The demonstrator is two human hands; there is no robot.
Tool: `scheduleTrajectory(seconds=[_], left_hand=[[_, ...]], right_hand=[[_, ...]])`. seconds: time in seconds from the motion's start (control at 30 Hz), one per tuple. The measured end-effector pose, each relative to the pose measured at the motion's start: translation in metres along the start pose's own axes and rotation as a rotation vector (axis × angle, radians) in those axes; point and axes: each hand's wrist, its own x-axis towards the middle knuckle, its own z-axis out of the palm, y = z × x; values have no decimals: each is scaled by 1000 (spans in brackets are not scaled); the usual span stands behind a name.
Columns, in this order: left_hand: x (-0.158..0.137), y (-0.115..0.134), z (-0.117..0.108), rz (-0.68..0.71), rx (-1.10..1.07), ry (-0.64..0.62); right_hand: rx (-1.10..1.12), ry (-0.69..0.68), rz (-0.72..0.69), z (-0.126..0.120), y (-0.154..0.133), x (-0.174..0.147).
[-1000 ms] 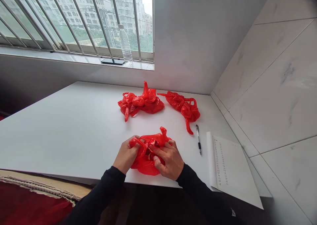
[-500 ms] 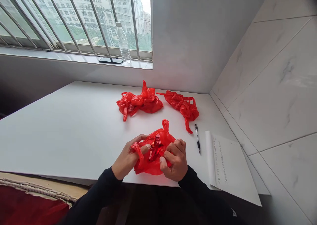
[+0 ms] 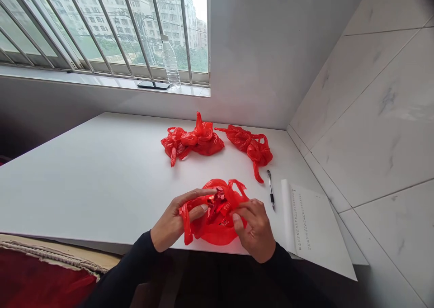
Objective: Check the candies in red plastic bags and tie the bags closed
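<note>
A long white desk (image 3: 101,177) stood under a barred window (image 3: 115,32), against a grey wall (image 3: 251,54). Near its front edge sat an open, translucent red plastic bag (image 3: 220,236), its mouth showing shiny red wrapped packets (image 3: 222,208) with pale lettering too small to read. The left hand (image 3: 172,222) was at the bag's left side, its grip spread, a loop of plastic hanging over the thumb. The right hand (image 3: 256,229) had its grip closed, pinching the opposite side. Beyond lay knotted red plastic bundles (image 3: 210,143). A white paper notebook (image 3: 322,231), beside a black-and-clear pen (image 3: 270,189), carried two columns of tiny, illegible dark characters.
</note>
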Motion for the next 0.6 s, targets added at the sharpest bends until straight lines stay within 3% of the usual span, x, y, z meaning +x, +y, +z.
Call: scheduleTrajectory(seconds=[0.2, 0.37, 0.5, 0.6], left_hand=[[-1, 11, -2, -6, -6, -4], [-19, 20, 2, -52, -85, 34], [-31, 24, 7, -71, -117, 44], [-34, 28, 18, -73, 8, 141]], right_hand=[[-104, 9, 156, -4, 4, 39], [34, -7, 209, -7, 1, 65], [145, -1, 177, -34, -24, 70], [287, -144, 39, -49, -47, 69]])
